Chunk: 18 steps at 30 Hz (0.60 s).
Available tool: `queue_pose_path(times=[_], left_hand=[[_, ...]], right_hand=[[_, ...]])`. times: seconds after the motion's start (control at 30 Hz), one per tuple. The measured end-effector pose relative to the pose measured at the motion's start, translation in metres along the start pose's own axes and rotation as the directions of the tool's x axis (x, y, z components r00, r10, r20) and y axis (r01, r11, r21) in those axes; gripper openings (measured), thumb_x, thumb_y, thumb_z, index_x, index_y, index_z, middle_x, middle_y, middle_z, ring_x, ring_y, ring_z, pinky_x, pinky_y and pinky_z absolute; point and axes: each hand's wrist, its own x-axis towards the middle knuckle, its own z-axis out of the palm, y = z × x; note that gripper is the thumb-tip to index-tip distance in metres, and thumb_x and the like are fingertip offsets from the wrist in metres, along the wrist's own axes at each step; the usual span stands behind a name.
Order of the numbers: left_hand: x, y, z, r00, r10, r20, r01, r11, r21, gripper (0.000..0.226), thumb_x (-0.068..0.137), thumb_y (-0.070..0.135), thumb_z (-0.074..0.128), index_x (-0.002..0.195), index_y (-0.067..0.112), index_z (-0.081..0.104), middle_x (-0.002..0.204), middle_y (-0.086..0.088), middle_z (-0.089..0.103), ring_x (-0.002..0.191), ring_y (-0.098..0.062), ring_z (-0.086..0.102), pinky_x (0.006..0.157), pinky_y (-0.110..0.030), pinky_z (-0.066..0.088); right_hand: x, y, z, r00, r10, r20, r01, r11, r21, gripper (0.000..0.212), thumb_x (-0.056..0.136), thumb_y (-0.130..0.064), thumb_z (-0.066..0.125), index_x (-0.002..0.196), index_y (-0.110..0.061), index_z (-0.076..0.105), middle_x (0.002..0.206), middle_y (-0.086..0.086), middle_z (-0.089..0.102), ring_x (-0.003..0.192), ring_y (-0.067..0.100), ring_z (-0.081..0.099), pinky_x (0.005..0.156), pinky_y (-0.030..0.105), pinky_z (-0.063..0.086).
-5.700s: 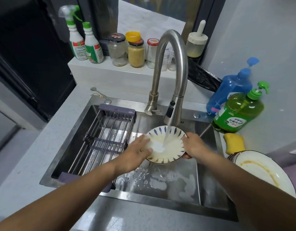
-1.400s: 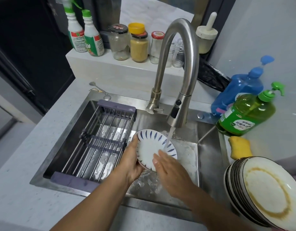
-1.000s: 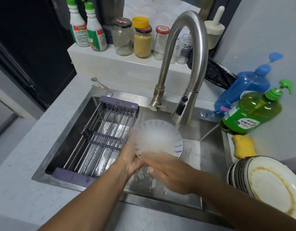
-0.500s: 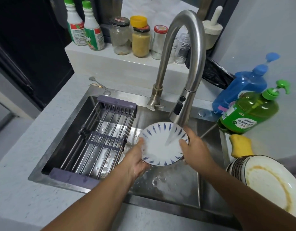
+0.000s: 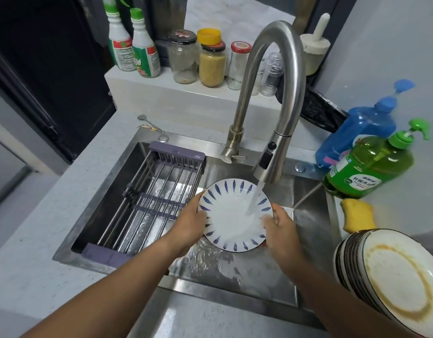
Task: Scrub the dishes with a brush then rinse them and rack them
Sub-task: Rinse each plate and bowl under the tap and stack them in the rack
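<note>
We see a white plate with blue dashes around its rim (image 5: 231, 215) held over the steel sink (image 5: 308, 203), tilted toward us, with the stream of water (image 5: 253, 200) from the curved pull-down faucet (image 5: 276, 98) landing on its right half. The left hand (image 5: 188, 223) grips the plate's left edge, thumb on the face and fingers curled behind. The right hand (image 5: 280, 230) holds the plate's right edge with the thumb lying on the rim; its fingers are hidden behind the plate, and the wet blur there keeps us from seeing more. Left of the plate, an expandable rack of metal rods with purple ends (image 5: 152, 198) spans the sink, with no dishes on it. At the right, on the counter (image 5: 52, 215), we find a stack of dirty plates (image 5: 391, 274), the top one marked with a brown ring of sauce. Just beyond the stack lies a yellow sponge (image 5: 356, 215), and behind that stand a green dish soap bottle (image 5: 371, 167) and a blue pump bottle (image 5: 364, 128). On the ledge behind the faucet we see two spray bottles (image 5: 135, 45) and several jars (image 5: 210, 62).
</note>
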Motion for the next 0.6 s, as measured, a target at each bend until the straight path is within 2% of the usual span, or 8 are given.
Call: queue_pose_path(times=[0.07, 0.13, 0.2, 0.27, 0.33, 0.4, 0.47, 0.6], left_hand=[[-0.001, 0.001, 0.000, 0.994, -0.083, 0.076, 0.088, 0.994, -0.063, 0.053, 0.099, -0.003, 0.034, 0.131, 0.028, 0.063, 0.116, -0.003, 0.076, 0.107, -0.030, 0.073, 0.087, -0.053, 0.062], [-0.003, 0.003, 0.002, 0.966, -0.212, 0.149, 0.240, 0.949, -0.203, 0.042, 0.101, -0.004, 0.038, 0.128, 0.013, 0.066, 0.115, -0.013, 0.077, 0.108, -0.034, 0.073, 0.081, -0.049, 0.064], [-0.003, 0.004, 0.003, 0.918, -0.353, 0.179, 0.394, 0.860, -0.325, 0.027, 0.104, -0.001, 0.043, 0.122, -0.001, 0.063, 0.111, -0.024, 0.073, 0.102, -0.040, 0.073, 0.066, -0.041, 0.066], [-0.003, 0.006, 0.003, 0.865, -0.458, 0.205, 0.499, 0.753, -0.428, 0.022, 0.107, 0.007, 0.044, 0.117, -0.003, 0.060, 0.109, -0.028, 0.067, 0.090, -0.039, 0.070, 0.050, -0.037, 0.063], [-0.001, 0.008, -0.002, 0.833, -0.495, 0.247, 0.546, 0.665, -0.509, 0.024, 0.108, 0.015, 0.044, 0.116, 0.002, 0.063, 0.111, -0.026, 0.064, 0.086, -0.035, 0.068, 0.045, -0.036, 0.061], [0.003, 0.007, -0.010, 0.812, -0.520, 0.264, 0.573, 0.624, -0.531, 0.029, 0.106, 0.023, 0.047, 0.121, 0.005, 0.065, 0.107, -0.023, 0.066, 0.080, -0.032, 0.069, 0.041, -0.034, 0.059], [0.003, 0.009, -0.021, 0.808, -0.531, 0.255, 0.575, 0.621, -0.532, 0.033, 0.106, 0.031, 0.048, 0.120, 0.007, 0.065, 0.093, -0.020, 0.068, 0.067, -0.029, 0.070, 0.039, -0.032, 0.057], [0.000, 0.015, -0.058, 0.824, -0.516, 0.236, 0.556, 0.653, -0.514, 0.041, 0.103, 0.044, 0.049, 0.118, 0.007, 0.061, 0.077, -0.014, 0.063, 0.054, -0.022, 0.064, 0.042, -0.029, 0.057]], right_hand=[[-0.003, -0.014, -0.008, 1.000, -0.003, -0.023, 0.003, 1.000, -0.030, 0.035, 0.103, -0.007, 0.043, 0.114, -0.036, 0.059, 0.100, -0.003, 0.073, 0.074, 0.018, 0.072, 0.064, 0.041, 0.064], [-0.004, -0.021, -0.019, 0.999, 0.037, -0.016, -0.037, 0.999, 0.035, 0.020, 0.107, -0.016, 0.045, 0.117, -0.026, 0.060, 0.085, 0.005, 0.074, 0.060, 0.022, 0.066, 0.055, 0.036, 0.061], [-0.005, -0.024, -0.027, 0.997, 0.081, 0.016, -0.082, 0.990, 0.114, 0.026, 0.108, -0.032, 0.048, 0.107, -0.014, 0.066, 0.080, 0.010, 0.076, 0.069, 0.027, 0.073, 0.065, 0.039, 0.063], [-0.011, -0.022, -0.029, 0.997, 0.062, 0.052, -0.070, 0.982, 0.177, 0.027, 0.106, -0.042, 0.048, 0.110, -0.022, 0.066, 0.096, 0.014, 0.076, 0.085, 0.029, 0.077, 0.079, 0.042, 0.062], [-0.019, -0.016, -0.027, 0.995, -0.018, 0.102, 0.001, 0.987, 0.162, 0.020, 0.104, -0.038, 0.051, 0.119, -0.031, 0.063, 0.108, 0.009, 0.074, 0.091, 0.025, 0.076, 0.081, 0.037, 0.062], [-0.032, -0.011, -0.022, 0.989, -0.075, 0.126, 0.064, 0.994, 0.091, 0.019, 0.099, -0.030, 0.062, 0.117, -0.037, 0.061, 0.112, 0.000, 0.072, 0.093, 0.017, 0.074, 0.075, 0.024, 0.060], [-0.044, -0.005, -0.014, 0.989, -0.112, 0.100, 0.106, 0.992, 0.064, 0.024, 0.093, -0.024, 0.073, 0.112, -0.035, 0.063, 0.107, -0.001, 0.074, 0.090, 0.013, 0.074, 0.070, 0.017, 0.056], [-0.060, -0.003, 0.019, 0.986, -0.163, 0.031, 0.159, 0.983, 0.094, 0.036, 0.080, -0.014, 0.085, 0.109, -0.026, 0.068, 0.104, 0.002, 0.074, 0.084, 0.010, 0.074, 0.069, 0.018, 0.056]])
